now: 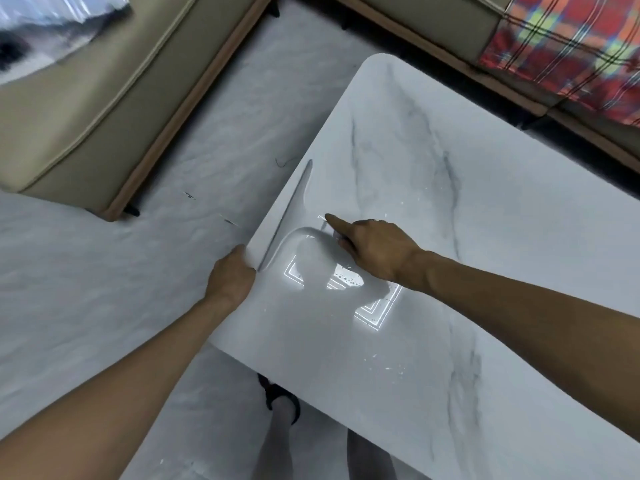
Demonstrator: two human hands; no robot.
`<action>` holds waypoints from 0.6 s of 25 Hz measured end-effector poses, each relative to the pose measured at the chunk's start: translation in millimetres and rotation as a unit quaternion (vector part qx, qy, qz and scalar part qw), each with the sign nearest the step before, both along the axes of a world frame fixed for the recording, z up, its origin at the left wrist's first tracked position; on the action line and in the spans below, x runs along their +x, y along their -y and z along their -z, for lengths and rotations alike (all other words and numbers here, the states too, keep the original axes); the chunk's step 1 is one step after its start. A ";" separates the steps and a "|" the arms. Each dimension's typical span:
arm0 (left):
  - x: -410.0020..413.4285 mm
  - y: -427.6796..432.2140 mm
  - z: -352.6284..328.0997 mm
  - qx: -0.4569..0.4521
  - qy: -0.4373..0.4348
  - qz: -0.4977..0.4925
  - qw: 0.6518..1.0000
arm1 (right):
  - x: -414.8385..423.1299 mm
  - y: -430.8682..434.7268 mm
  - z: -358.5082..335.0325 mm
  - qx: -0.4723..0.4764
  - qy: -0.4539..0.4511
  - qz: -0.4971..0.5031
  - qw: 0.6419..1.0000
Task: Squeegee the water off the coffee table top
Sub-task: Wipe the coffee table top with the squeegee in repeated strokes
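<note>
A white squeegee (292, 216) lies with its long blade along the left edge of the white marble coffee table top (433, 209). My right hand (374, 247) grips its curved handle, with the forefinger stretched out along it. My left hand (232, 275) holds the table's left edge right beside the near end of the blade, fingers curled over the rim. Small water droplets (349, 280) glint on the top under my right wrist and nearer the front.
A beige sofa (104, 98) stands to the left across a strip of pale floor. Another sofa with a red plaid blanket (568, 46) runs along the far side. My sandalled foot (282, 398) shows beneath the table's near corner.
</note>
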State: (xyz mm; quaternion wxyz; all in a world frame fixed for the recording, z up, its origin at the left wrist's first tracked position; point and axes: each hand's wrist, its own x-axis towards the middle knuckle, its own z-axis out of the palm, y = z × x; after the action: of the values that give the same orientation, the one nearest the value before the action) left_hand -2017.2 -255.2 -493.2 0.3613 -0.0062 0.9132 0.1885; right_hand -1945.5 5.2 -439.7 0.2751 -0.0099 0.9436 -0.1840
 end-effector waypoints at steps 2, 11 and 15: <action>0.9 0.2 -1.3 -0.002 -0.023 0.020 1.000 | 29.1 -28.0 -2.2 0.032 0.012 0.013 0.999; -7.9 28.8 -11.9 0.059 -0.012 -0.133 0.989 | 55.0 -23.3 -29.5 -0.016 -0.001 -0.070 0.997; -2.8 69.1 -8.6 0.020 -0.014 -0.217 0.976 | 11.1 94.3 -3.6 -0.075 -0.018 -0.211 0.974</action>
State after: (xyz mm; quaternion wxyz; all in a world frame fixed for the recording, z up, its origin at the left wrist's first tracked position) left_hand -2020.0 -324.3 -484.6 0.2991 -0.1947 0.8911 0.2804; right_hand -1934.4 -89.1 -436.1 0.2894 -0.2330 0.9083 -0.1922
